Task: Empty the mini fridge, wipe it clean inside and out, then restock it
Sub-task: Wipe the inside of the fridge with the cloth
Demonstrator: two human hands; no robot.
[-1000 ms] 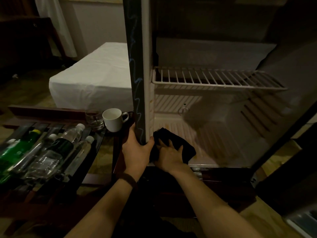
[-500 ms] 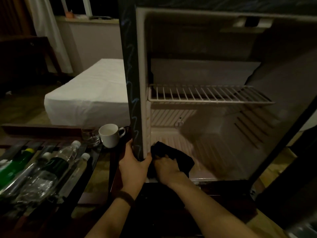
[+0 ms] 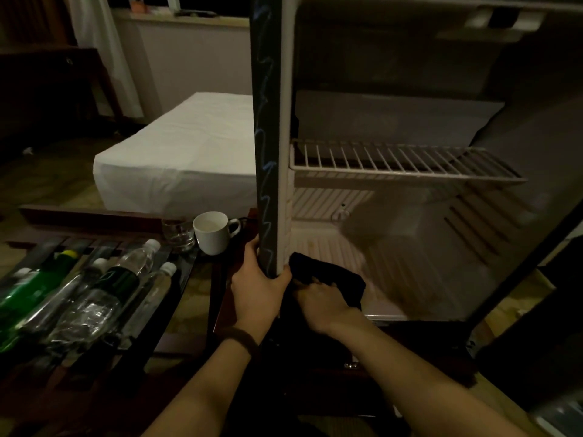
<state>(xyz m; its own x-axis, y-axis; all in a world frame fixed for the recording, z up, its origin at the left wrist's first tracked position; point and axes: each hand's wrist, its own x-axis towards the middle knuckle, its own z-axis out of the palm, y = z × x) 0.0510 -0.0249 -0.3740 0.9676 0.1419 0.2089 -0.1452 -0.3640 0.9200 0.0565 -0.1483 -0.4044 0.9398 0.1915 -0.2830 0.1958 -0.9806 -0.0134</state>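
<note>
Barely shifted, right hand (image 3: 321,302) bunches soft, limp cloth (image 3: 328,279) at fridge (image 3: 394,115) floor's front-left corner; left hand (image 3: 257,287) grips its wall edge.

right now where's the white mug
In the head view the white mug stands left of the fridge's side wall, just above the left hand, with a clear glass right beside it on its left.

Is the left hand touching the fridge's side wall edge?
Touching. The head view shows the left hand wrapped around the fridge wall's lower front edge.
</note>
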